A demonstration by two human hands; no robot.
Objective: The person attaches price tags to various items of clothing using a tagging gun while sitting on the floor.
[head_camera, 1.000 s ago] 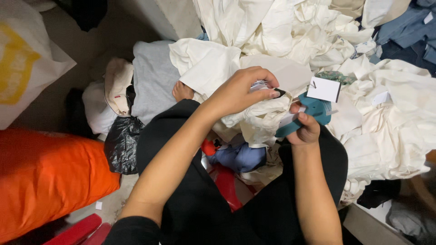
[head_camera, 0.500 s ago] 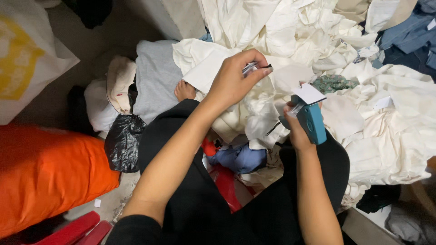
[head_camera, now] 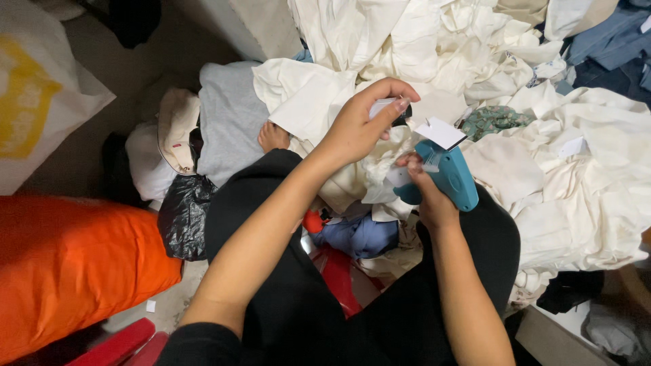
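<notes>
My left hand (head_camera: 363, 122) is raised over my lap and pinches a small white tag (head_camera: 381, 107) together with a fold of cream cloth (head_camera: 380, 166). My right hand (head_camera: 424, 190) grips a teal tagging gun (head_camera: 444, 176), its tip pointing up and left toward the cloth. A white paper tag (head_camera: 441, 132) sits on the gun's tip. Both hands are close together above my black-trousered legs (head_camera: 298, 298). A bare foot (head_camera: 273, 137) shows beyond my left knee.
A big heap of cream and white garments (head_camera: 529, 102) fills the upper right, with blue denim (head_camera: 610, 47) at the far corner. A grey garment (head_camera: 230, 115), a black plastic bag (head_camera: 183, 217), an orange bag (head_camera: 74, 271) and a white bag with yellow print (head_camera: 34, 95) lie to the left.
My left hand has lifted the tag and cloth upward. The right hand has swung the teal gun up and turned it so its tip meets the cloth near the left hand.
</notes>
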